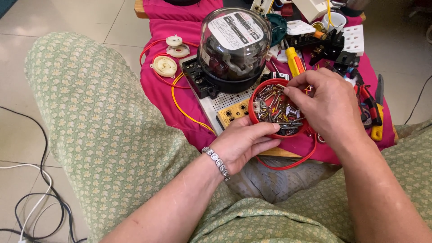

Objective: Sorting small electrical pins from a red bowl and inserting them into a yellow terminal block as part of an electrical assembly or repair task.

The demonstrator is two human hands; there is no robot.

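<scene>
One red bowl (300, 133) of mixed metal screws (279, 110) and small parts, too many to count, on near edge of low desk (140, 8) under magenta cloth (162, 94). Left hand (243, 141) cupping bowl's near rim, fingers curled around it. Right hand (326, 105) over bowl, fingertips pinched together among screws; whether anything caught between them, cannot tell. Just behind bowl: one electric meter (234, 47) with clear dome on perforated board (216, 101). Two round white fittings (164, 66) left. One yellow-handled screwdriver (294, 60) behind. One pair red-handled pliers (369, 101) right.
</scene>
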